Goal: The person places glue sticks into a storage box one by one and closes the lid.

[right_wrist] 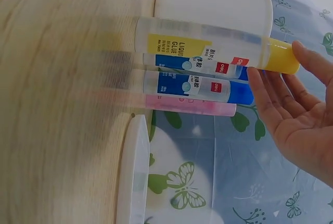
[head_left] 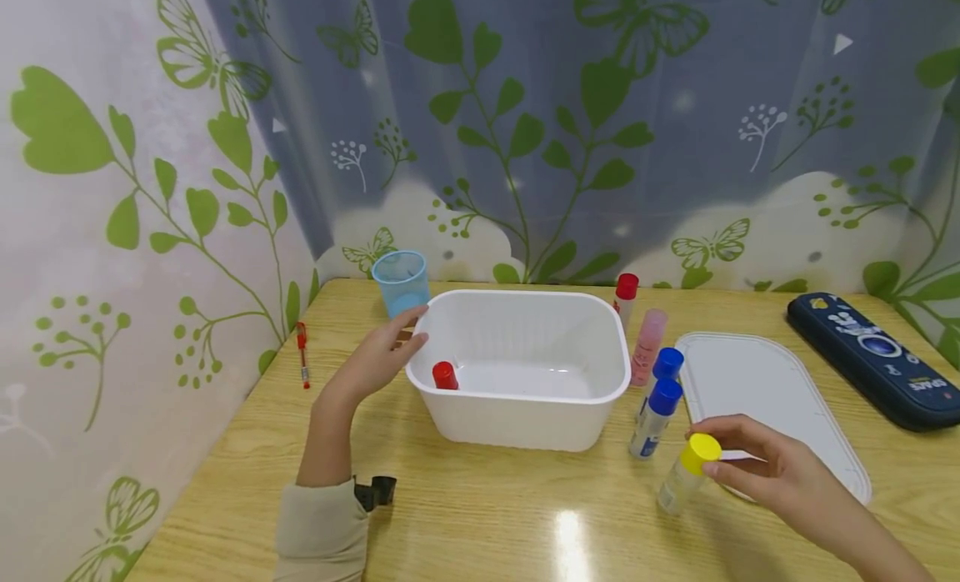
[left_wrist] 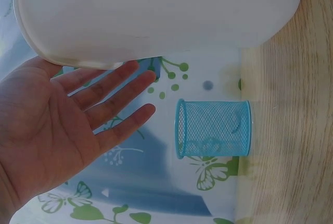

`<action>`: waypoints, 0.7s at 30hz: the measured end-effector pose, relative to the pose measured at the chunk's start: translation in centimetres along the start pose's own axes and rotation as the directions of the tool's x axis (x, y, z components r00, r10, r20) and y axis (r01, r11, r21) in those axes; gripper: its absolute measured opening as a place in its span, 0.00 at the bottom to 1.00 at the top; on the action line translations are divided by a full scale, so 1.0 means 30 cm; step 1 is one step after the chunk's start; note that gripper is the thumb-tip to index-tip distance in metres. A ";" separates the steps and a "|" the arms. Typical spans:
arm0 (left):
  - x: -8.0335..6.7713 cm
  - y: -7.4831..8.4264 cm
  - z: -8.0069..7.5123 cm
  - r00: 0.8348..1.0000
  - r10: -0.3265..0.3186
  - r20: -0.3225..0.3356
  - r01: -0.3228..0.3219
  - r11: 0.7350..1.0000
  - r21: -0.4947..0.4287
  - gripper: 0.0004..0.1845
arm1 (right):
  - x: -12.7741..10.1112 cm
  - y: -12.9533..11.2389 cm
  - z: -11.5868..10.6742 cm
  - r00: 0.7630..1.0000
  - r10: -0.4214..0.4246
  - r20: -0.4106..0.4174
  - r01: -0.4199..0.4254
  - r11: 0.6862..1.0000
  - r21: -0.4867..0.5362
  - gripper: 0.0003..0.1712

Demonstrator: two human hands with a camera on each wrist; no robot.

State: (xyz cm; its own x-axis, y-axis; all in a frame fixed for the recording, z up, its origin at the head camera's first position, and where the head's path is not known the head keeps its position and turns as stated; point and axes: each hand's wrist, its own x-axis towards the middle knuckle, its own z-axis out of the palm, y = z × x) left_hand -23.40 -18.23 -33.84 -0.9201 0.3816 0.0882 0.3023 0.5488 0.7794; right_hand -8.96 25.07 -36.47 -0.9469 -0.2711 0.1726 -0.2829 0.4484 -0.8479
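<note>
My left hand point(head_left: 382, 353) touches the left rim of a white plastic bin point(head_left: 517, 419), its fingers straight and slightly spread. Inside the bin, a red cap point(head_left: 445, 376) shows; the near wall hides what is below it. My right hand point(head_left: 765, 465) pinches the yellow cap point(right_wrist: 283, 56) of a clear liquid glue bottle point(head_left: 678, 484) between thumb and fingertips. This bottle stands upright or nearly so at the table; whether its base touches, I cannot tell. Just beyond it stand two blue-capped glue bottles point(head_left: 654, 423), a pink bottle point(head_left: 648, 348) and a red-capped bottle point(head_left: 626, 294).
Right of the bottles lies a flat white lid point(head_left: 750, 378), with a dark blue pencil case point(head_left: 873, 357) past it. A blue mesh pen cup point(left_wrist: 213, 128) stands behind the bin's left corner. At far left is a red pen point(head_left: 303, 353). A patterned curtain point(head_left: 480, 148) borders the table.
</note>
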 end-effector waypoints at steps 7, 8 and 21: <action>-0.007 0.008 -0.003 1.000 -0.011 0.001 0.011 1.000 0.000 0.28 | -0.004 -0.009 0.006 0.999 0.002 -0.046 -0.004 0.999 -0.042 0.16; -0.007 0.009 -0.003 1.000 -0.013 0.001 0.013 1.000 0.000 0.28 | -0.005 -0.011 0.006 0.999 -0.002 -0.055 -0.001 0.999 -0.052 0.16; -0.008 0.007 -0.003 1.000 -0.026 0.003 0.026 1.000 0.001 0.28 | 0.024 -0.119 -0.013 0.974 -0.190 -0.125 0.174 0.976 -0.130 0.17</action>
State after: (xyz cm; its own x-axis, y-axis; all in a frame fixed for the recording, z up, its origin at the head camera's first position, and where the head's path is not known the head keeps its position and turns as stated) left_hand -23.14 -18.27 -33.63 -0.9269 0.3694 0.0661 0.2785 0.5590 0.7810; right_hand -8.69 23.60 -33.12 -0.8875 -0.2428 0.3915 -0.4604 0.5013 -0.7326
